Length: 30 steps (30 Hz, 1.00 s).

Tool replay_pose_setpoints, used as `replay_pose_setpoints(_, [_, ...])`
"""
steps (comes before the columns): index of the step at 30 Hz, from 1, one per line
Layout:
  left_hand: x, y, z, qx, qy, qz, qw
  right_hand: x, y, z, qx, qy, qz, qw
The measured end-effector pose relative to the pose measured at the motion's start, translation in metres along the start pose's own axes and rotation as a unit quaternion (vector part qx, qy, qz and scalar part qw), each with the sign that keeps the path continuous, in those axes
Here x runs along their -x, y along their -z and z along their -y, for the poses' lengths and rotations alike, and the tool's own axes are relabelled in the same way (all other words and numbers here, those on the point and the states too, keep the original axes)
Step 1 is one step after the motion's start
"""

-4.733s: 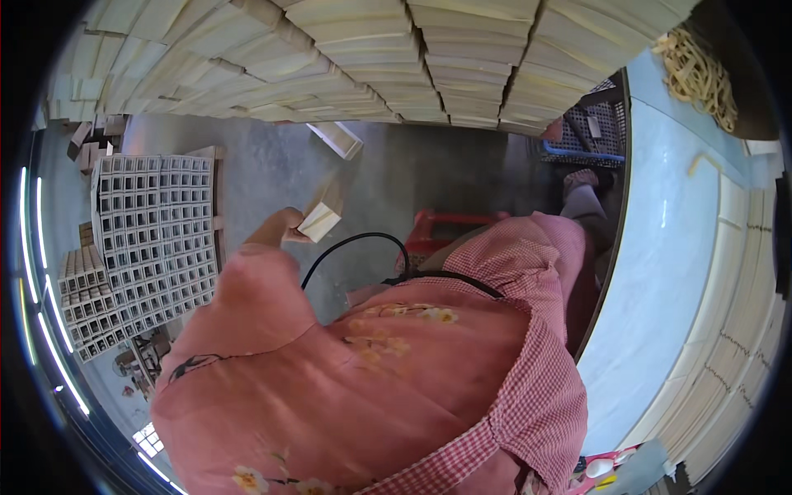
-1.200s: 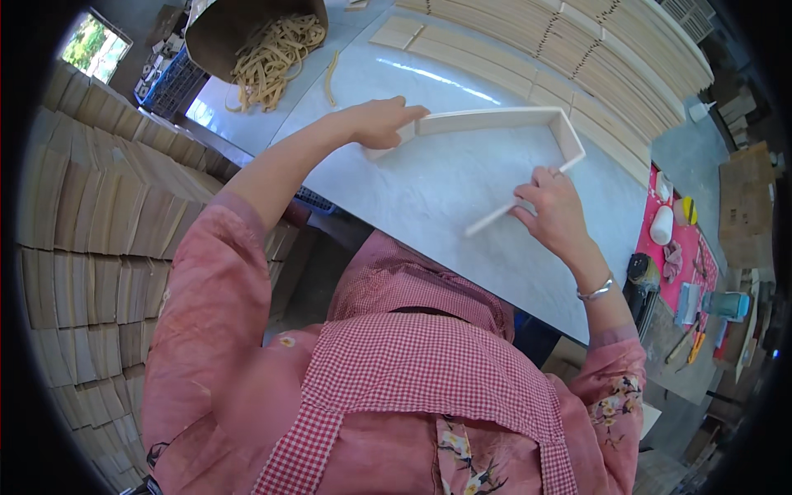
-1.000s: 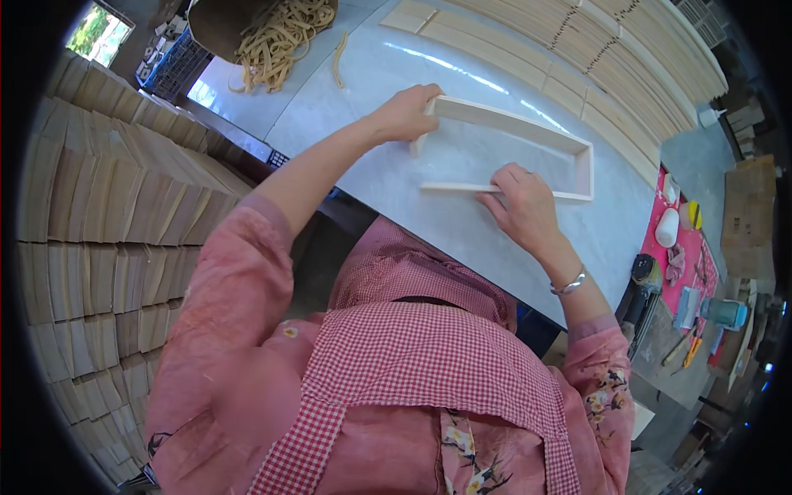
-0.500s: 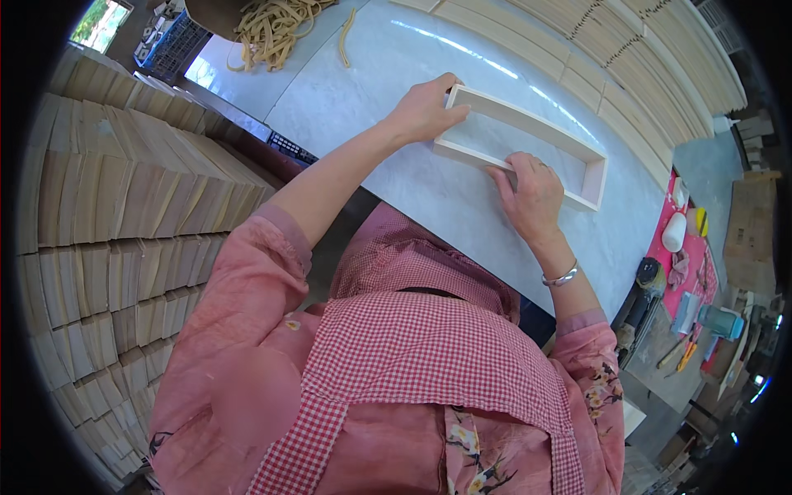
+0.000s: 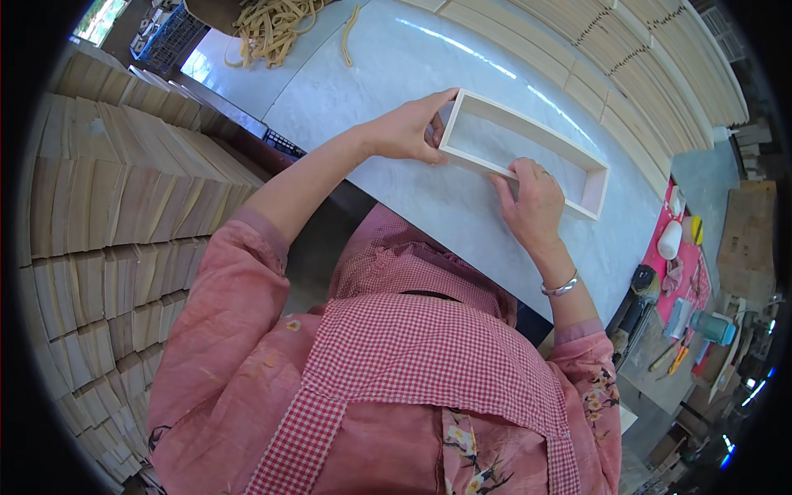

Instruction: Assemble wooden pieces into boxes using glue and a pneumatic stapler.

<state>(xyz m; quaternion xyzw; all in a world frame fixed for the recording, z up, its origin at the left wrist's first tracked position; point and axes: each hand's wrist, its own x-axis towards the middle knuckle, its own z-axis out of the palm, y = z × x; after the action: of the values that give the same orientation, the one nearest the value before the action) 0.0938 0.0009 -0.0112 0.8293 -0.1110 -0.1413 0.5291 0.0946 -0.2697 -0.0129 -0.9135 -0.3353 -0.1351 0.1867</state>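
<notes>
A long, narrow rectangular frame (image 5: 532,124) of pale wood lies on the pale marbled tabletop (image 5: 462,216), open in the middle so the table shows through. My left hand (image 5: 406,132) spans its short left end, fingers at the far corner and thumb at the near corner. On the near long side, my right hand (image 5: 536,202) pinches the wall, thumb outside and fingertips over the top edge. A silver bracelet (image 5: 561,285) circles my right wrist.
Tall stacks of thin wooden boards (image 5: 136,177) stand at the left, and more wooden pieces (image 5: 635,62) line the table's far right side. Tan bands (image 5: 276,31) lie heaped at the back, beside a blue crate (image 5: 172,37). A white bottle (image 5: 670,239) stands to the right.
My left hand has shifted from holding the far left corner, thumb inside, to spanning the short end from outside. The frame has turned slightly and moved a little nearer.
</notes>
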Motion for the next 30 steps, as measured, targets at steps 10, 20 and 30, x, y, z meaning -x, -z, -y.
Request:
replay_pose_setpoints(10, [-0.009,-0.017,0.024,0.017,-0.079,-0.052,0.995,-0.042,-0.042,0.053,-0.036,0.014,-0.121,0.992])
replay_pose_setpoints(20, [-0.005,-0.035,0.041,0.121,-0.138,-0.103,0.978,-0.1,-0.021,0.083,-0.25,0.068,-0.061,0.964])
replay_pose_setpoints(30, [-0.012,-0.043,0.052,0.016,-0.15,-0.083,0.985,-0.267,-0.163,0.127,-0.193,-0.021,0.247,0.949])
